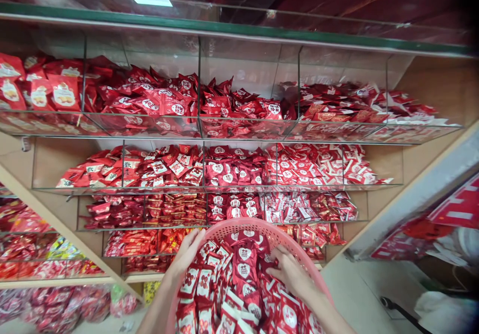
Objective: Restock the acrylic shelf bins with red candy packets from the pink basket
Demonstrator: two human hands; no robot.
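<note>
A pink plastic basket [318,274] with a perforated rim is in front of me, heaped with small red candy packets [243,270]. Some packets are dark red with white hearts; others are red and white with printed pictures. My left hand [191,247] is closed over the basket's left rim, thumb and fingers against the plastic. Inside the basket at the right, my right hand [288,269] touches the dark red packets with bent, parted fingers. Its fingertips are partly lost among the packets, and no packet is lifted clear of the heap.
Tiered shelves with glass dividers [200,89] hold heaps of red packets [164,102] ahead. More shelves with packets [22,247] stand at the left, with bagged packets [56,306] below. At the right are the pale floor [359,294] and a dark pole [400,311].
</note>
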